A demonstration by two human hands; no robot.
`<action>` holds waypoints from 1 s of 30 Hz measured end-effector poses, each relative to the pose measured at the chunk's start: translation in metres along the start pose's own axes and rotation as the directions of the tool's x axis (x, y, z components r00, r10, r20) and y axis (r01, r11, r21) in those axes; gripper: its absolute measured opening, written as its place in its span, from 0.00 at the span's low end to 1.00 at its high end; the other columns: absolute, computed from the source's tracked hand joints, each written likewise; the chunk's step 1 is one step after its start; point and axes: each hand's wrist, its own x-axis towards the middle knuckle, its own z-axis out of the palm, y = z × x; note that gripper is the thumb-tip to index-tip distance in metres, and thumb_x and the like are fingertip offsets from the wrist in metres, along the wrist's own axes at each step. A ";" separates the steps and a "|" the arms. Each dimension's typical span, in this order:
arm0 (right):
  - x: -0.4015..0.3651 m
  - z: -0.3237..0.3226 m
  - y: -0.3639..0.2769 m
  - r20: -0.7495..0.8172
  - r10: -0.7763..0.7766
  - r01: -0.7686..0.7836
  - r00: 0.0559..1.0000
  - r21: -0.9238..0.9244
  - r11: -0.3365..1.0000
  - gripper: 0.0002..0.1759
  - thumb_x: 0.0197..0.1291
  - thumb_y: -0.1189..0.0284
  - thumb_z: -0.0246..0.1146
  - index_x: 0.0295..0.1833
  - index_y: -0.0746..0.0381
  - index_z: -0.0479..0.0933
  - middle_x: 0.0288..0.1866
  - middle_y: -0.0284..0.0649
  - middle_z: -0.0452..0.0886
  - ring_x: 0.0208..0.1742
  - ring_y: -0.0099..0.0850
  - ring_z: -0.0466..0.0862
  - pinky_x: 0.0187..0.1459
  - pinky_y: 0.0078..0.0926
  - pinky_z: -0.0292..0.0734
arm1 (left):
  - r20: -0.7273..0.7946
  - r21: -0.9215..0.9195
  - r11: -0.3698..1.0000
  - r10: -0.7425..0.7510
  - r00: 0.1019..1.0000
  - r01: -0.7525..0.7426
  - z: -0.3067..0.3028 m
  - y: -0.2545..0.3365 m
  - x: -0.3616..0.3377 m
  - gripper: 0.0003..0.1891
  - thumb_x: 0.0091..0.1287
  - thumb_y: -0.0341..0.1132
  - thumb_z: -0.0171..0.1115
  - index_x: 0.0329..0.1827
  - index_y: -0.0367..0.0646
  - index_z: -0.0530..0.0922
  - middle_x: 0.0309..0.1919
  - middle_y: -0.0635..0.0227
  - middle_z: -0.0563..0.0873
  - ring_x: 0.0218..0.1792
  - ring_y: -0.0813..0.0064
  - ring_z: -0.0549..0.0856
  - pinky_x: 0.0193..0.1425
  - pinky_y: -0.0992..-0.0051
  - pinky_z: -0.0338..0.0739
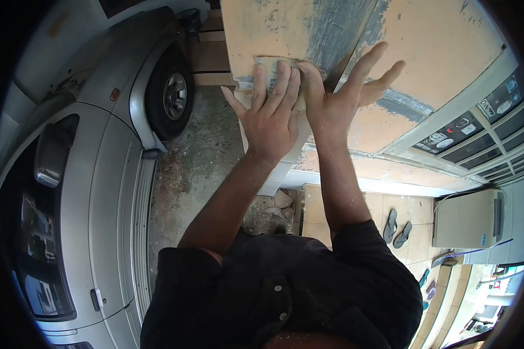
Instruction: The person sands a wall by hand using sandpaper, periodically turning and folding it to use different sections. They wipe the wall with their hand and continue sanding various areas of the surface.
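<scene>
A worn sheet with printed marks, apparently sandpaper [269, 60], lies against the edge of a wooden panel [273, 29] with patchy peach paint and bare grey streaks. Over it, my left hand [271, 119] presses the sheet to the panel with its middle fingers, the outer finger spread to the left. Right beside it is my right hand [335, 110], its thumb on the panel edge by the sheet and its other visible fingers stretched out to the right in the air. What lies under the fingers is partly hidden.
A silver car [99, 192] with its wheel [172, 96] stands on the left over a stained concrete floor [186, 168]. To the right are a glazed frame with stickers [483, 128], a beige box-shaped appliance [466, 220] and grey flip-flops [391, 225]. Broken stones [283, 199] lie below my hands.
</scene>
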 end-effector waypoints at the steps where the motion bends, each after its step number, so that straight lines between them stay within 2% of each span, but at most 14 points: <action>1: -0.008 -0.001 -0.002 0.011 -0.020 0.021 1.000 -0.021 1.000 0.71 0.54 0.53 0.81 0.89 0.58 0.37 0.82 0.81 0.32 0.83 0.71 0.49 0.69 0.86 0.45 | 0.001 0.004 1.000 0.011 1.000 -0.011 0.000 0.000 -0.007 0.24 0.73 0.42 0.63 0.73 0.55 0.81 0.77 0.74 0.77 0.83 0.57 0.65 0.77 0.20 0.23; 5: 0.065 -0.010 -0.023 0.022 -0.012 0.011 1.000 0.043 0.999 0.70 0.55 0.55 0.81 0.89 0.59 0.38 0.81 0.80 0.36 0.81 0.68 0.56 0.68 0.80 0.52 | -0.095 -0.017 1.000 0.024 0.995 -0.026 -0.013 0.015 0.054 0.28 0.77 0.44 0.52 0.79 0.51 0.74 0.81 0.66 0.71 0.85 0.49 0.60 0.77 0.23 0.23; 7: 0.111 -0.008 -0.030 -0.084 -0.064 0.071 0.994 0.092 0.993 0.67 0.58 0.57 0.79 0.90 0.52 0.38 0.83 0.79 0.36 0.83 0.72 0.47 0.73 0.81 0.43 | 0.357 0.087 0.995 -0.068 0.932 0.039 -0.059 0.031 0.121 0.28 0.72 0.41 0.64 0.77 0.55 0.77 0.77 0.75 0.77 0.84 0.56 0.62 0.77 0.21 0.24; 8: 0.137 -0.001 -0.035 -0.162 -0.100 0.122 0.982 0.131 0.984 0.65 0.60 0.58 0.78 0.90 0.49 0.38 0.83 0.78 0.36 0.84 0.74 0.42 0.75 0.82 0.39 | -0.169 0.053 0.996 0.077 0.983 -0.069 -0.043 0.032 0.132 0.27 0.84 0.48 0.48 0.82 0.49 0.70 0.81 0.67 0.71 0.81 0.57 0.68 0.83 0.32 0.31; 10: 0.139 0.003 -0.030 -0.245 -0.133 0.177 0.960 0.167 0.970 0.64 0.61 0.59 0.77 0.90 0.46 0.39 0.84 0.77 0.36 0.85 0.75 0.38 0.77 0.82 0.35 | -0.176 0.017 0.996 0.092 0.980 -0.091 -0.025 0.024 0.111 0.28 0.81 0.46 0.50 0.81 0.50 0.71 0.81 0.66 0.71 0.83 0.52 0.64 0.80 0.27 0.28; 12: 0.077 -0.011 -0.008 0.000 -0.077 0.075 0.997 0.194 0.978 0.71 0.54 0.56 0.83 0.89 0.63 0.40 0.83 0.76 0.36 0.86 0.72 0.39 0.76 0.73 0.49 | -0.061 -0.015 0.998 0.053 0.997 -0.054 -0.008 0.019 0.054 0.27 0.77 0.42 0.51 0.78 0.51 0.75 0.81 0.65 0.72 0.85 0.48 0.59 0.78 0.23 0.25; 14: 0.010 -0.012 0.024 0.097 -0.059 0.047 0.994 0.122 0.991 0.71 0.55 0.55 0.83 0.89 0.64 0.39 0.83 0.75 0.29 0.85 0.72 0.33 0.76 0.76 0.44 | 0.012 -0.085 0.996 0.013 1.000 -0.012 0.010 0.014 -0.013 0.24 0.76 0.47 0.58 0.73 0.58 0.81 0.81 0.78 0.72 0.86 0.58 0.58 0.78 0.23 0.20; 19: 0.064 -0.029 -0.011 0.015 -0.076 0.072 0.997 0.195 0.978 0.68 0.57 0.55 0.81 0.89 0.61 0.41 0.83 0.75 0.30 0.85 0.72 0.30 0.75 0.79 0.41 | -0.063 0.010 0.989 0.145 0.987 -0.145 -0.016 0.025 0.068 0.23 0.76 0.45 0.55 0.72 0.56 0.81 0.75 0.70 0.79 0.83 0.53 0.64 0.79 0.25 0.21; 22: 0.197 0.018 0.031 -0.243 -0.203 0.238 0.948 0.126 0.963 0.65 0.60 0.59 0.79 0.90 0.51 0.39 0.85 0.75 0.35 0.85 0.74 0.39 0.79 0.75 0.43 | -0.117 0.112 0.970 0.230 0.966 -0.217 -0.041 0.035 0.159 0.25 0.79 0.43 0.50 0.77 0.52 0.76 0.78 0.66 0.75 0.82 0.53 0.67 0.81 0.29 0.27; 24: 0.181 -0.005 -0.011 -0.338 -0.246 0.294 0.908 0.098 0.951 0.65 0.61 0.60 0.78 0.90 0.48 0.38 0.85 0.75 0.37 0.85 0.75 0.42 0.80 0.73 0.43 | -0.200 0.237 0.957 0.214 0.956 -0.164 -0.034 0.044 0.159 0.27 0.84 0.48 0.49 0.82 0.50 0.70 0.81 0.68 0.71 0.81 0.55 0.68 0.83 0.31 0.31; 26: 0.108 -0.006 0.015 0.081 -0.079 0.028 0.994 0.498 0.867 0.42 0.58 0.57 0.79 0.70 0.69 0.71 0.65 0.67 0.76 0.67 0.58 0.79 0.62 0.57 0.74 | -0.163 0.020 0.984 0.178 0.970 -0.177 -0.010 0.032 0.094 0.22 0.73 0.38 0.53 0.68 0.53 0.84 0.74 0.64 0.80 0.83 0.52 0.65 0.79 0.25 0.25; 27: 0.072 -0.017 0.018 -0.039 -0.263 0.265 0.964 0.178 0.948 0.60 0.59 0.62 0.78 0.88 0.61 0.48 0.85 0.74 0.36 0.85 0.72 0.33 0.76 0.76 0.40 | -0.063 0.021 0.991 0.134 0.989 -0.133 -0.002 0.027 0.048 0.22 0.74 0.40 0.56 0.68 0.56 0.85 0.76 0.71 0.79 0.84 0.55 0.64 0.80 0.26 0.23; 28: 0.027 -0.020 0.025 0.064 -0.090 0.080 0.994 0.139 0.987 0.62 0.60 0.61 0.79 0.89 0.63 0.44 0.85 0.72 0.29 0.86 0.70 0.32 0.77 0.74 0.41 | 0.024 0.029 0.996 0.088 0.996 -0.089 0.007 0.021 0.007 0.21 0.75 0.43 0.58 0.69 0.59 0.85 0.77 0.78 0.77 0.84 0.58 0.63 0.81 0.28 0.20; 30: -0.009 -0.019 0.031 0.114 -0.039 0.020 0.993 0.160 0.987 0.64 0.59 0.61 0.79 0.89 0.65 0.43 0.85 0.71 0.24 0.86 0.70 0.31 0.77 0.73 0.42 | 0.096 0.058 0.994 0.088 0.992 -0.094 0.009 0.017 -0.031 0.22 0.75 0.43 0.58 0.71 0.57 0.84 0.80 0.78 0.73 0.85 0.58 0.61 0.80 0.26 0.20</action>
